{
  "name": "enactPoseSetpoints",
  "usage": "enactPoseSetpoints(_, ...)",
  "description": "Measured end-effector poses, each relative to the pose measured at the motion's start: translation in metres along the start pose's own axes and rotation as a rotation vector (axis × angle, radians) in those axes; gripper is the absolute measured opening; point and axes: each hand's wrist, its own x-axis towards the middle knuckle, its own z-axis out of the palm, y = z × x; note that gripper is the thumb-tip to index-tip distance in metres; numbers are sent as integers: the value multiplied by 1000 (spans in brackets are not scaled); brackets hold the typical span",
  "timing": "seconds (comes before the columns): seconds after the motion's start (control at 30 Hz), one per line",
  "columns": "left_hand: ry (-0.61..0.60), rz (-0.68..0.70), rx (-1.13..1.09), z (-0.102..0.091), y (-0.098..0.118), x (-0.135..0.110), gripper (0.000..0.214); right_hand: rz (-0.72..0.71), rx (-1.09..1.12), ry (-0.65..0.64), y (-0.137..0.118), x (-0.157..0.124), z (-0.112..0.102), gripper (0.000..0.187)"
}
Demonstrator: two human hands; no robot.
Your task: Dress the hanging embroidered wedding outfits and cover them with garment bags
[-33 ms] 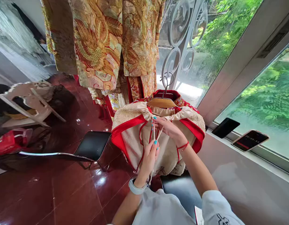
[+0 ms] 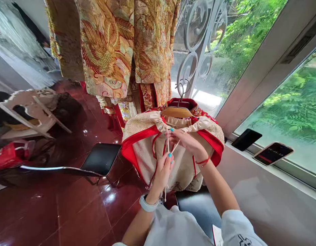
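A cream cover with red trim (image 2: 145, 147) hangs on a wooden hanger (image 2: 176, 111), its top gathered by a white drawstring (image 2: 168, 141). My left hand (image 2: 165, 169), a grey watch on its wrist, is closed on the two cord ends just below the gather. Pressed against the gathered opening, my right hand (image 2: 189, 142) has its fingers closed on the cord near the top. A red string circles the right wrist.
Gold and red embroidered garments (image 2: 109, 44) hang behind the cover. A black stool (image 2: 100, 158) stands on the glossy red floor at left, a white chair (image 2: 29, 109) farther left. Two phones (image 2: 273, 153) lie on the window sill at right.
My right hand has shifted slightly at the gather and the cord between the hands looks straighter. The left hand keeps its grip.
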Motion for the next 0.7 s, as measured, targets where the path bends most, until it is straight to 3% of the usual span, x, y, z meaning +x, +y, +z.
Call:
enactPoseSetpoints(0.1, -87, 74, 118, -11, 8, 2, 59, -180, -348, 161, -4, -47, -14, 43)
enactPoseSetpoints(0.17, -202, 95, 217, -17, 13, 2, 54, -406, -646, 425, 1, -65, -15, 29)
enactPoseSetpoints(0.2, -244, 103, 253, -20, 16, 1, 51, -516, -790, 491, 5, -68, -15, 25)
enactPoseSetpoints(0.27, -291, 121, 328, -22, 22, 1, 45, -696, -1043, 436, 15, -64, -11, 23)
enactPoseSetpoints(0.37, -299, 160, 498, -18, 32, 4, 38, -819, -1246, 300, 25, -44, -6, 29)
enactPoseSetpoints(0.5, -457, 134, 671, -14, 50, 18, 39, -813, -1398, 292, 20, -21, 1, 40)
enactPoseSetpoints(0.63, -657, 88, 592, -24, 61, 28, 49, -780, -1521, 302, 16, -12, 7, 29)
enactPoseSetpoints(0.7, -632, 146, 619, -32, 64, 29, 47, -756, -1539, 344, 17, -10, 9, 28)
